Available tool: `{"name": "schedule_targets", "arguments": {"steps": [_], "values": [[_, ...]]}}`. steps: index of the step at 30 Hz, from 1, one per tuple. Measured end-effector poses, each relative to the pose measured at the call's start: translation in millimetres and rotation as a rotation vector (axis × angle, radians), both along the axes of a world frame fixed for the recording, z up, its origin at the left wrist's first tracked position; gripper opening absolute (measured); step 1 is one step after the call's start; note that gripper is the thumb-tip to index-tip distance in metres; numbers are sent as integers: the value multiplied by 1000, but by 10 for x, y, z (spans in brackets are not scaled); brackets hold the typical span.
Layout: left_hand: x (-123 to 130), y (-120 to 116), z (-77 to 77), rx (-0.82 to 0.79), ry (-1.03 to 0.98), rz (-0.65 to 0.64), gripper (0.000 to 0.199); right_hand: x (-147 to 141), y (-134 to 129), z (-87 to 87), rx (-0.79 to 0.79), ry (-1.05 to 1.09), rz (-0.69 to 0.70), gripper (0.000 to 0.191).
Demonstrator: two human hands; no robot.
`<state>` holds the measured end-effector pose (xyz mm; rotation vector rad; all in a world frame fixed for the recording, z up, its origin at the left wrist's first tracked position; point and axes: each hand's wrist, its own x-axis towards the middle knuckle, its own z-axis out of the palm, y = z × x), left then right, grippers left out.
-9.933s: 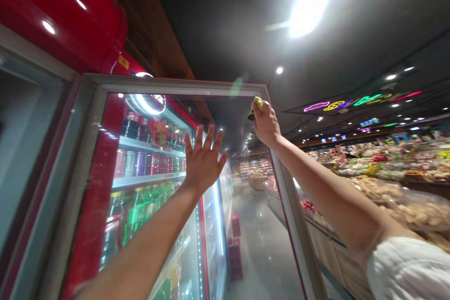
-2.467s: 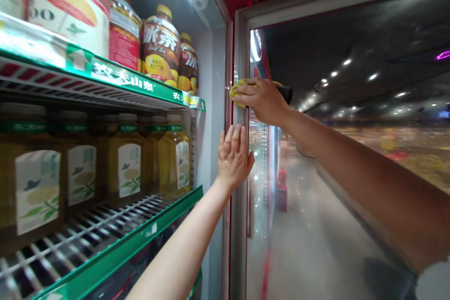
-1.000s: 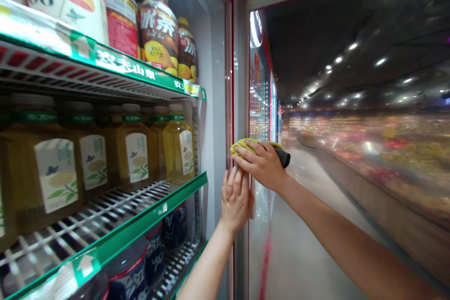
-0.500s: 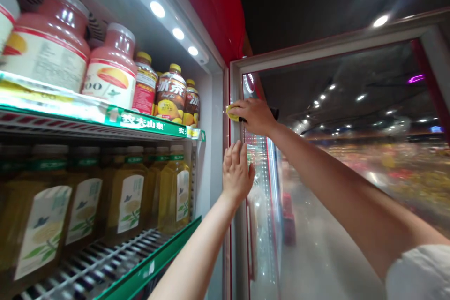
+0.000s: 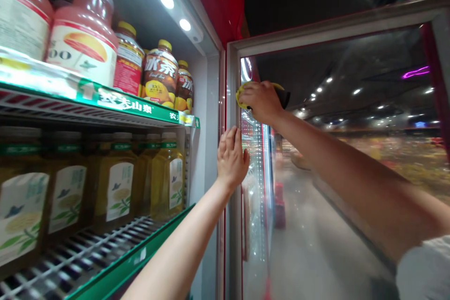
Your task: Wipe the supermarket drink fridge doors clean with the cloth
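Observation:
An open glass door [image 5: 234, 225] with a grey frame stands at the right of a lit drinks cooler. High on the door's hinge side, my right hand [image 5: 262, 102] is closed on a yellow and black cloth [image 5: 242, 95], pressed to the glass beside the frame. Lower down, my left hand [image 5: 232, 157] rests flat against the door frame by the hinge edge, fingers pointing up and thumb apart, holding nothing.
To the left, the upper shelf [image 5: 140, 105] holds pink bottles [image 5: 82, 42] and brown iced tea bottles [image 5: 161, 75]. Several yellow-green bottles [image 5: 119, 183] stand on the wire shelf below. A shop aisle shows through the glass.
My right hand and the cloth have moved right, from the frame onto the glass, showing more of the cloth. My left hand keeps its place on the frame. The view has shifted.

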<state>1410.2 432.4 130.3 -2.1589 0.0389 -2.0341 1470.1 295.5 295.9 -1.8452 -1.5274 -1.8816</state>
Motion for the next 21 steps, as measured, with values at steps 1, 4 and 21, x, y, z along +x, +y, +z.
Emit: {"name": "schedule_targets", "arguments": {"steps": [1,4,21], "values": [[-6,-4,-29,4,10,-6,61,15,-21,-123,-24,-7,10,35],[-32,4,-153,11,30,-20,64,50,-87,-556,-77,-46,40,35],[-52,-35,217,59,-46,-44,61,54,-176,-688,262,-3,-55,41]]}}
